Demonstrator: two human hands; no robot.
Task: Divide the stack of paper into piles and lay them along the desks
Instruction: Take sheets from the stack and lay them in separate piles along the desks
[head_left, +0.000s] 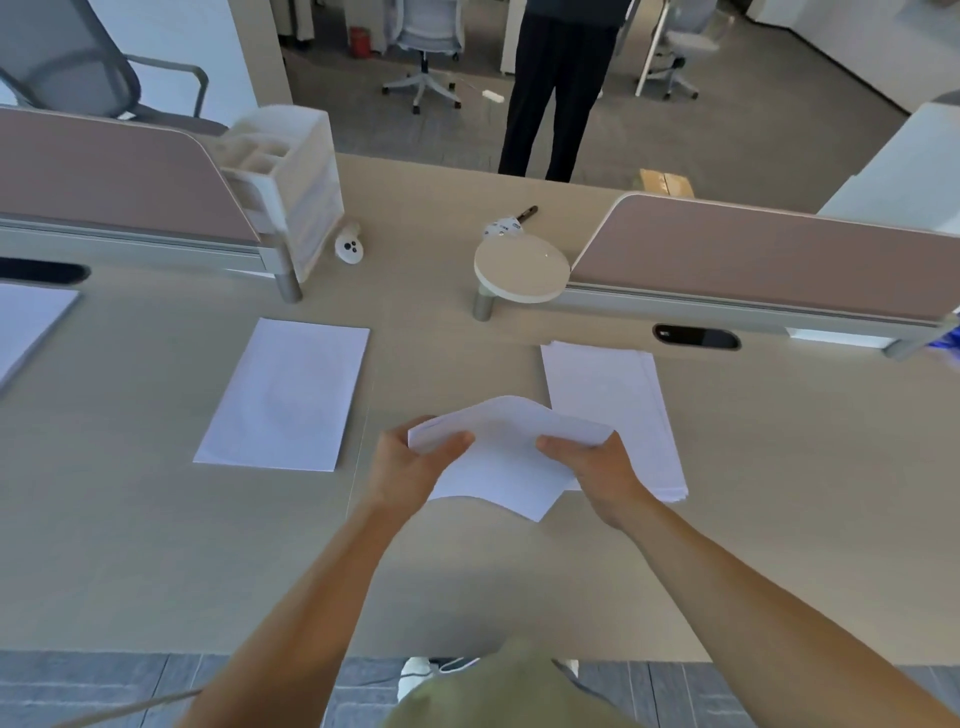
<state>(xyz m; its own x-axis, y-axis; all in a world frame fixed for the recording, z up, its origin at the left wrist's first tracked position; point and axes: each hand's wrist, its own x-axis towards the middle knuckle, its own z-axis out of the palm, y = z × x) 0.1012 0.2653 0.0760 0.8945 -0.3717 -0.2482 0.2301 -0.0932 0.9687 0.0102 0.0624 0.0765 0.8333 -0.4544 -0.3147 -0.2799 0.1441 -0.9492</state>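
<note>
A bent bundle of white paper (501, 457) hangs just above the beige desk (519, 582), held at both ends. My left hand (410, 462) grips its left edge with the thumb on top. My right hand (597, 467) grips its right edge the same way. Behind and to the right of the bundle lies the loose paper stack (608, 395), partly covered by it. A neat pile of paper (288, 397) lies flat to the left. Another paper pile (28, 327) shows at the far left edge.
Two pink divider screens (779, 249) run along the back of the desk. Between them stand a white drawer organiser (291, 192), a small white device (349, 247), a round disc on a post (522, 270) and a pen (525, 213). A person's legs (556, 93) stand beyond.
</note>
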